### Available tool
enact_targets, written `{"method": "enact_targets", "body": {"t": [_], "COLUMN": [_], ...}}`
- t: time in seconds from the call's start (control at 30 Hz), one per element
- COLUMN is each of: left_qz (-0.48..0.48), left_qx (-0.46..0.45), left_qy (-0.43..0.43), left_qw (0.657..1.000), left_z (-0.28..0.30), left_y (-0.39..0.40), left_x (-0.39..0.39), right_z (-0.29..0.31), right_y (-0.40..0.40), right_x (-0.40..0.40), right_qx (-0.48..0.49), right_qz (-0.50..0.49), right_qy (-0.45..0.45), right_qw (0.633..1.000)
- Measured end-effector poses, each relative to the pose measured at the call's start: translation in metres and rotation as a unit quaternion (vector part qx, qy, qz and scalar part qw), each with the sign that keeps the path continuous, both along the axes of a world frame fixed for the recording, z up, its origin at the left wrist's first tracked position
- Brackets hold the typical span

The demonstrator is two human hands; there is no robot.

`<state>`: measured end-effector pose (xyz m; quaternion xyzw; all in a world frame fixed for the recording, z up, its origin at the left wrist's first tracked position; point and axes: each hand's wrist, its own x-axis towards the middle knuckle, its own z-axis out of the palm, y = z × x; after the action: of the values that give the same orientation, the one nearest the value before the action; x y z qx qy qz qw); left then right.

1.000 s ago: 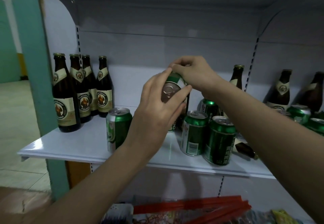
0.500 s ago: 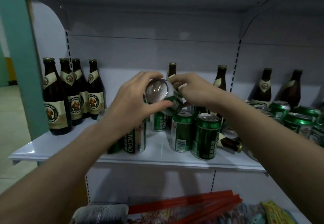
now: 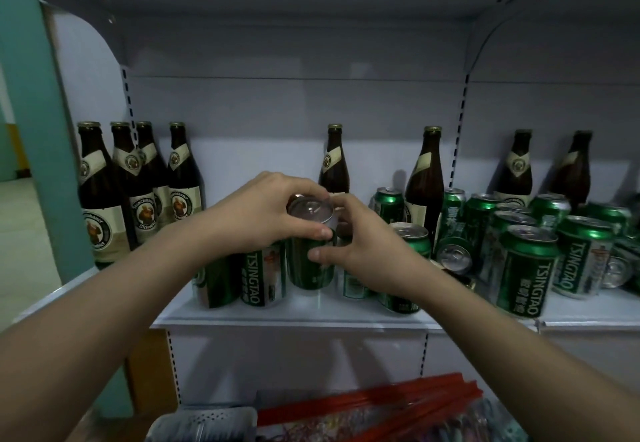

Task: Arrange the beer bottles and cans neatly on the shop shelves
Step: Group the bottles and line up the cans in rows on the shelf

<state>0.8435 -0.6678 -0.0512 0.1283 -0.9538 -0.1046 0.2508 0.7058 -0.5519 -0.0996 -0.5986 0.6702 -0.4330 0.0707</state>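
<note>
Tsingtao can [image 3: 310,251], upright, gripped by left hand [image 3: 266,213] and right hand [image 3: 363,251] together. Risk: setting down may topple the neighbouring can [image 3: 263,273] off the shelf [image 3: 311,317].

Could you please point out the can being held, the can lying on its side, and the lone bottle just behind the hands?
Held can [image 3: 309,261], head view, green side wall.
Lying can [image 3: 453,257], head view, silver end facing us.
Lone bottle [image 3: 334,161], head view, neck label.
</note>
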Motion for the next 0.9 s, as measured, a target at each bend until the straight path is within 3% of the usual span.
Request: {"method": "enact_targets", "body": {"t": [0.3,0.63,0.9], "left_qz": [0.005,-0.013,-0.023], "left_qx": [-0.006,0.022,0.058], "left_qy": [-0.065,-0.128,-0.121], "left_qw": [0.998,0.991,0.991], "left_z": [-0.007,-0.016,-0.019], "left_y": [-0.007,-0.019,-0.023], "left_x": [-0.006,-0.012,-0.013], "right_z": [-0.024,-0.046,-0.053], "right_y": [-0.007,-0.016,-0.017], "right_x": [0.01,0.019,0.021], "right_qx": [-0.061,-0.081,-0.085], "right_qz": [-0.026,-0.075,-0.107], "right_qy": [-0.035,0.007,0.134], "right_qw": [0.997,0.994,0.982]}}
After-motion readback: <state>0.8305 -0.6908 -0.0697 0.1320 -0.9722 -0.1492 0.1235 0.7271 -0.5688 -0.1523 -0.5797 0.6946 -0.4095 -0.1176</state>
